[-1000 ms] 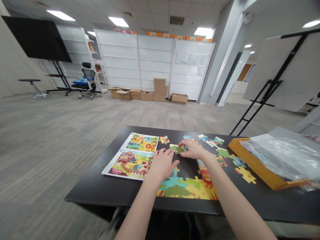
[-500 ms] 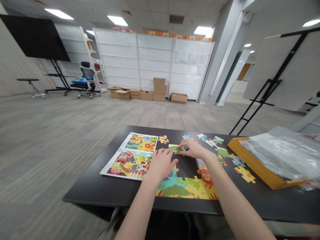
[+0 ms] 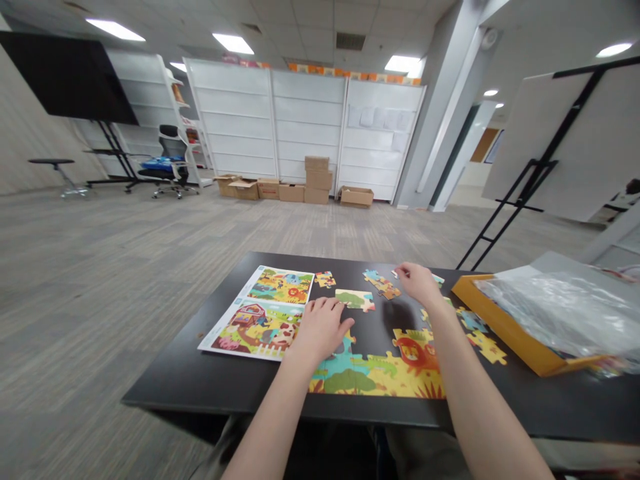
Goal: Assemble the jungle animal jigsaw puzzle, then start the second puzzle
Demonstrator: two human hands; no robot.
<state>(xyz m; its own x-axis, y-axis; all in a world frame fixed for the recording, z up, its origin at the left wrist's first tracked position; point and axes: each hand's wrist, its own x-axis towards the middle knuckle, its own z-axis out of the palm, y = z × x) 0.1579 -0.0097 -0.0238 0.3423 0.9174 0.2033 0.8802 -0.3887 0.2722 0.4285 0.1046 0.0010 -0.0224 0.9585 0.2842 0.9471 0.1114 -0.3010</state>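
My left hand (image 3: 324, 328) lies flat with fingers spread, its fingertips beside a joined green-tree puzzle strip (image 3: 353, 299) and its palm near the left part of the assembled puzzle section (image 3: 350, 380). That section shows a lion (image 3: 411, 350) and a crocodile. My right hand (image 3: 419, 283) is at the far side of the table, fingers closed on a puzzle piece (image 3: 395, 273) mostly hidden beneath them. Left of it lie joined loose pieces (image 3: 383, 285). A picture sheet (image 3: 235, 348) with two printed scenes sits left of my left hand.
A yellow-edged box (image 3: 520, 347) holding clear plastic wrap (image 3: 545, 307) stands at the right of the dark table (image 3: 200, 387). Loose yellow pieces (image 3: 487, 347) lie beside it. Another piece (image 3: 325, 279) is at the sheet's top right. A whiteboard stand (image 3: 520, 200) rises behind.
My right hand has let go of the green-tree strip and moved right to the loose pieces at the back. The left hand stays almost where it was.
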